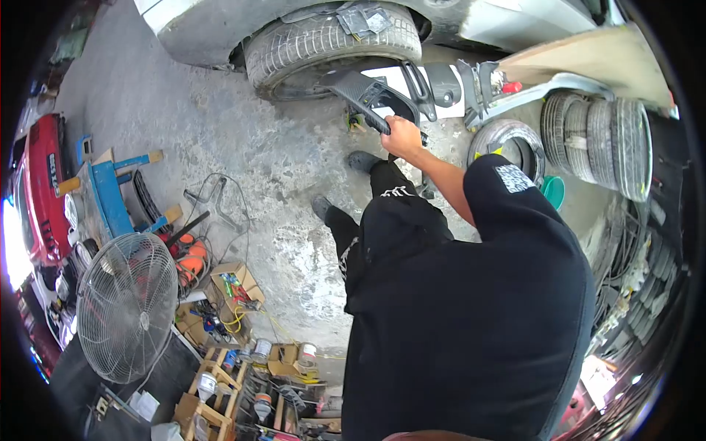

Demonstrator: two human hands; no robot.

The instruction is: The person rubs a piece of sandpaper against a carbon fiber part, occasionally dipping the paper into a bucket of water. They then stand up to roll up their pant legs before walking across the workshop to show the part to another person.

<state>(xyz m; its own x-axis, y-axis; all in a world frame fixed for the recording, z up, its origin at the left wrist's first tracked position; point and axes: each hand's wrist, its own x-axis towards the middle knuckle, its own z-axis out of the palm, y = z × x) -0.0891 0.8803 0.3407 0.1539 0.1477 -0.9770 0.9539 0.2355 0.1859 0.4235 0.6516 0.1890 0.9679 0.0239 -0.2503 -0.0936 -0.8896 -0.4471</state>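
Observation:
My right hand [403, 138] is closed around the edge of a black plastic trim piece [351, 87]. The piece has a textured surface and an open frame-like end. It is held above the floor, in front of a car tyre [334, 48] in the wheel arch of a light-coloured car [213, 33]. Behind the piece, a white panel [448, 92] carries a black handle-shaped part [418, 90]. My left hand is out of sight.
Loose tyres [599, 143] are at the right beside a green bucket [553, 192]. A large fan [126, 309], a blue stand [110, 197], a cardboard box [246, 279] and cables are at the left. A red car [45, 191] is beyond them.

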